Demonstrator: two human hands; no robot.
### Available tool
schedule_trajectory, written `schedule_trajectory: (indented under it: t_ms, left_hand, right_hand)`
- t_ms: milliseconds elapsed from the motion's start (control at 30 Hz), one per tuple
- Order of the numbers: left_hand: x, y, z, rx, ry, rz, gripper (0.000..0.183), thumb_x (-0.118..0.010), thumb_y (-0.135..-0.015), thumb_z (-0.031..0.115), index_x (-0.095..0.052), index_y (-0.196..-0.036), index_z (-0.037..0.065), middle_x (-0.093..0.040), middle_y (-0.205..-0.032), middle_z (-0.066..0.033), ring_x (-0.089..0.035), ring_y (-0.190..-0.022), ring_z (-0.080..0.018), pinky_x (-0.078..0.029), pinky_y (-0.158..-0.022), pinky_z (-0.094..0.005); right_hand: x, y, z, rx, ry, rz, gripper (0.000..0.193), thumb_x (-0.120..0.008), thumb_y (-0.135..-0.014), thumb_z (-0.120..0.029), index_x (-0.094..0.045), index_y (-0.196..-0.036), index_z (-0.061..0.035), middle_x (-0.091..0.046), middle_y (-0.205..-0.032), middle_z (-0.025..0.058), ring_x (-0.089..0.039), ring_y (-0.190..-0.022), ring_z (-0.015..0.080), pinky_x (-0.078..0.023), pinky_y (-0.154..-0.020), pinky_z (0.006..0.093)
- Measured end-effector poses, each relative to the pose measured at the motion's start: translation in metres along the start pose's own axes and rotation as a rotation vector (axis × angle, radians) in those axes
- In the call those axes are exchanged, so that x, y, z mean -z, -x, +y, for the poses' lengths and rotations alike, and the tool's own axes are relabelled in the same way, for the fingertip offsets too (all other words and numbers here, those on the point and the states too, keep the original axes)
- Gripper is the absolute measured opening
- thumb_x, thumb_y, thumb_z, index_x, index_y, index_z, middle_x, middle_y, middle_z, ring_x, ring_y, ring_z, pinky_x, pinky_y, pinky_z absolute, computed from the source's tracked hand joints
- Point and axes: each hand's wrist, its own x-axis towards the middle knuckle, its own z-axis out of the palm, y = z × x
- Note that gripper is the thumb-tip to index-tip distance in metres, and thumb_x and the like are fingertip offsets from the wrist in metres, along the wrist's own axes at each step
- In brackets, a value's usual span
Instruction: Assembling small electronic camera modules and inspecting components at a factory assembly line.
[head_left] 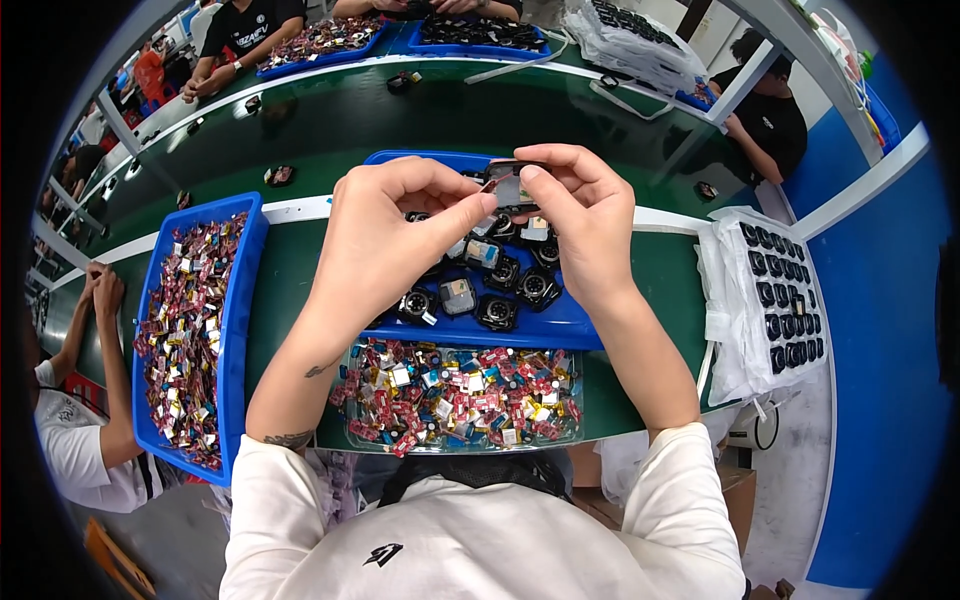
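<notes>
My right hand [590, 215] grips a black smartwatch-like housing [508, 186] between thumb and fingers, its open grey inside turned toward me. My left hand [395, 215] is closed in a pinch at the housing's left edge; a thin reddish bit shows at its fingertips, too small to name. Both hands are raised over a blue tray [545, 330] of black watch housings, some with grey or blue inner parts. In front of it, nearer my body, lies a clear tray [570, 437] heaped with small red, white and yellow electronic parts.
A long blue bin [256, 300] of similar small parts stands at left. Stacked foam trays [728, 300] with black housings sit at right. Beyond runs a green conveyor belt [350, 130] carrying scattered housings. Other people sit around it; a metal post [860, 190] rises at right.
</notes>
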Motion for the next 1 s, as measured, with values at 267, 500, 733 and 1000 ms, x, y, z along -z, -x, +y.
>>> schedule_trajectory:
  t_ms: [267,500,733,1000]
  left_hand:
    - [0.004,0.001,0.008,0.066,0.005,-0.072,0.012,-0.071,-0.080,0.007,-0.068,-0.085,-0.003,-0.067,-0.078,-0.0058,-0.061,-0.072,-0.0080,-0.048,-0.067,-0.0203]
    - [0.004,0.000,0.005,0.132,0.367,-0.176,0.012,-0.071,-0.081,0.009,-0.068,-0.085,-0.002,-0.067,-0.075,-0.0060,-0.060,-0.070,-0.0076,-0.046,-0.065,-0.0199]
    - [-0.001,-0.002,-0.001,0.168,0.502,-0.144,0.010,-0.071,-0.081,0.009,-0.067,-0.083,0.000,-0.066,-0.076,-0.0052,-0.060,-0.068,-0.0074,-0.047,-0.062,-0.0197]
    - [-0.001,-0.006,-0.007,0.154,0.302,-0.007,0.024,-0.076,-0.076,0.009,-0.054,-0.067,0.003,-0.066,-0.071,-0.0054,-0.061,-0.062,-0.0051,-0.046,-0.055,-0.0175]
  right_hand:
    - [0.000,0.001,-0.006,0.049,0.132,0.004,0.015,-0.067,-0.082,-0.003,-0.064,-0.096,0.0013,-0.066,-0.084,0.0052,-0.062,-0.073,0.0066,-0.050,-0.064,0.0194]
    - [0.001,0.002,-0.002,0.418,0.409,0.005,0.014,-0.066,-0.076,0.004,-0.063,-0.089,-0.0001,-0.067,-0.084,0.0047,-0.063,-0.073,0.0064,-0.050,-0.063,0.0194]
    - [-0.003,0.006,-0.003,0.331,0.157,-0.053,0.015,-0.066,-0.077,0.006,-0.056,-0.088,0.0007,-0.066,-0.095,0.0125,-0.064,-0.083,0.0123,-0.054,-0.072,0.0238]
    - [0.001,0.004,0.000,0.256,0.064,-0.131,0.019,-0.068,-0.078,0.003,-0.056,-0.093,0.0015,-0.063,-0.098,0.0117,-0.063,-0.086,0.0122,-0.054,-0.075,0.0247]
